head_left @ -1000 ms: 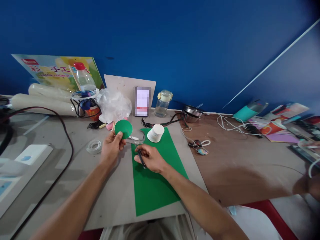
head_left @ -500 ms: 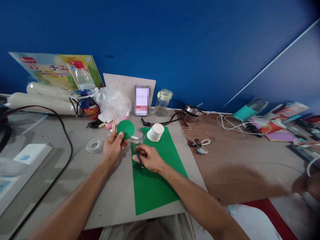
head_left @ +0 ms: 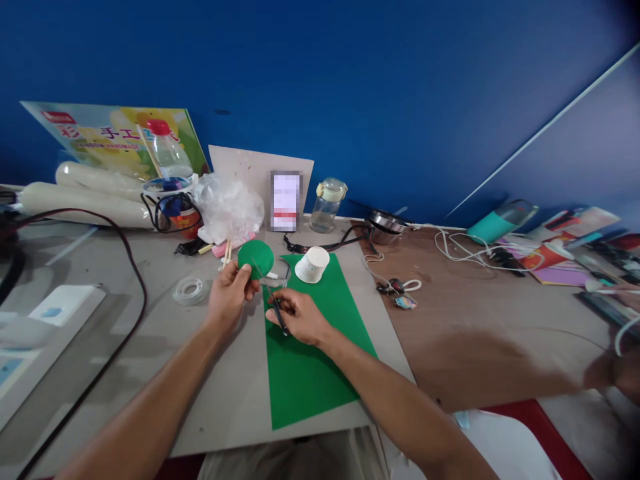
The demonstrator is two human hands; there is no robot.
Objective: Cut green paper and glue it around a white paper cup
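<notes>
**Scissors (head_left: 279, 316) at a green disc (head_left: 257, 259)**

From my end, the step in hand reads as cutting or trimming the disc. My left hand (head_left: 231, 293) pinches its lower edge, thumb on the near face, with the disc held up over the desk (head_left: 225, 387), left of the cup (head_left: 312, 265). My right hand (head_left: 300, 317) is closed round the scissors' dark handles; the thin blades overlap the disc in my view, though I cannot tell how wide they stand or whether they bite. I judge the next move calls for a firm left pinch, the blades squared to the edge, and short, slow snips so nothing buckles.

The disc is round, flat and matte, likely stiff paper, the same green as the oblong sheet (head_left: 320, 373) under my right hand. On that smooth sheet stands the cup: white, tapered, papery, rim down by the look of it. The tape (head_left: 189, 291) is a clear, glossy ring; the bag (head_left: 231, 208) beyond is thin, crinkled, translucent.
</notes>
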